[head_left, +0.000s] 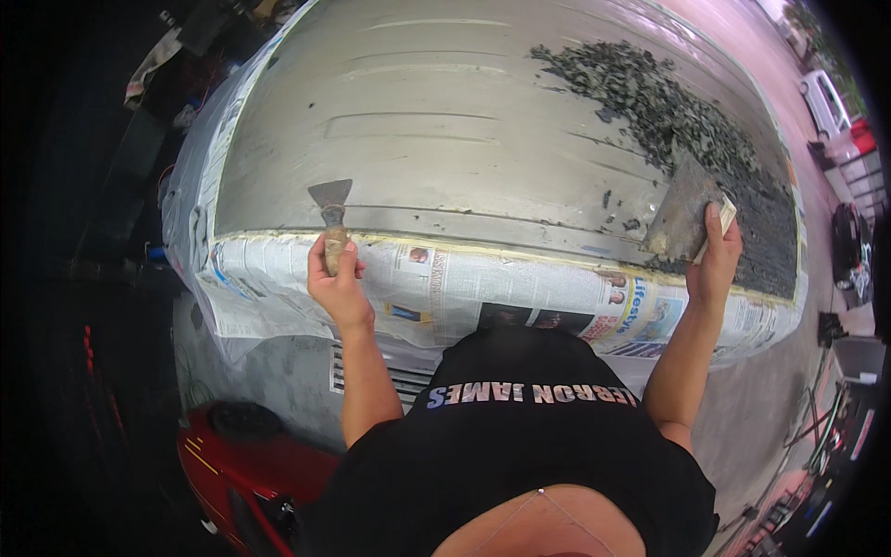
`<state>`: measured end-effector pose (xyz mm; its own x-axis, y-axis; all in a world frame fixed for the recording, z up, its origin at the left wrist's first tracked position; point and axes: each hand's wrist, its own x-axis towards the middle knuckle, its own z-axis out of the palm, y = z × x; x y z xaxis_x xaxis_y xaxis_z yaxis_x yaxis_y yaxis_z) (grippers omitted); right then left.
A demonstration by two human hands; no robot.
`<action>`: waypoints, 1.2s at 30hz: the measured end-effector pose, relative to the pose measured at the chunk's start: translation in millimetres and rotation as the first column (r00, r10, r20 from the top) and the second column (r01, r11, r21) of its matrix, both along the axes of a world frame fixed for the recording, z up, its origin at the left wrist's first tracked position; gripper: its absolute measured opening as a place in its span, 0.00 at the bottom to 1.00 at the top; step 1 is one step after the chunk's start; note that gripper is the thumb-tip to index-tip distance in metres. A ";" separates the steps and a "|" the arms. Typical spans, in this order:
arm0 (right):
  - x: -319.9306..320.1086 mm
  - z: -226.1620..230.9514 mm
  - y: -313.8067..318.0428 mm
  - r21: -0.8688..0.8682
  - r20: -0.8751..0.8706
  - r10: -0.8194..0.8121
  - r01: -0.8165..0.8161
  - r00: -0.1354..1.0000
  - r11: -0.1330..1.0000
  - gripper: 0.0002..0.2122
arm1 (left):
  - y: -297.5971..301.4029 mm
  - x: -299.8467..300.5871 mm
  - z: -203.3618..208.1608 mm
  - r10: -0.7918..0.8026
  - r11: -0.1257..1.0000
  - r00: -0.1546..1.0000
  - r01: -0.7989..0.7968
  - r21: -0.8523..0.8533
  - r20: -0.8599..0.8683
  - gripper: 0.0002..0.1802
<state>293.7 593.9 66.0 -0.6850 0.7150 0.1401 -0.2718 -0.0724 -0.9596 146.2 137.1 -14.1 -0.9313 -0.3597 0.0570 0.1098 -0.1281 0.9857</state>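
Observation:
My left hand [338, 283] grips the handle of a small putty knife [331, 206], its flared blade pointing away from me above the panel's near edge. On the right, my right hand [716, 255] is closed on a wide scraper [682, 209] with a broad, smeared metal blade and a pale grip. That blade rests on or just over the panel, beside dark residue. The large grey-beige metal panel [390, 167] has raised ribs and looks like a vehicle roof. Dark scraped flakes [640, 97] lie heaped across its far right.
Newspaper [445, 278] is taped along the panel's near edge, over plastic sheeting [186, 223] at the left. A red car [251, 473] stands at lower left. Farther right are a white vehicle [823, 102] and a black motorcycle [849, 243]. The far left is dark.

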 end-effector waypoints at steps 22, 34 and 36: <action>-212.6 25.0 -104.1 0.426 0.829 0.290 -0.876 0.478 0.227 0.16 | 16.7 -15.3 -41.1 0.246 0.878 0.915 -0.350 -0.327 -0.319 0.20; -242.3 4.2 -169.5 0.328 0.879 0.371 -0.945 0.300 -0.012 0.17 | 17.8 -10.3 -29.2 0.215 0.822 0.897 -0.379 -0.424 -0.385 0.21; -242.1 8.7 -169.2 0.285 0.880 0.400 -0.959 0.257 -0.010 0.18 | 15.4 -11.2 -30.7 0.215 0.816 0.893 -0.387 -0.429 -0.397 0.21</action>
<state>51.6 424.7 74.7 -0.8444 -0.4092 -0.3457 -0.1179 0.7715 -0.6253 135.0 152.5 -44.8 -0.6789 -0.4629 0.5700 0.3760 0.4476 0.8113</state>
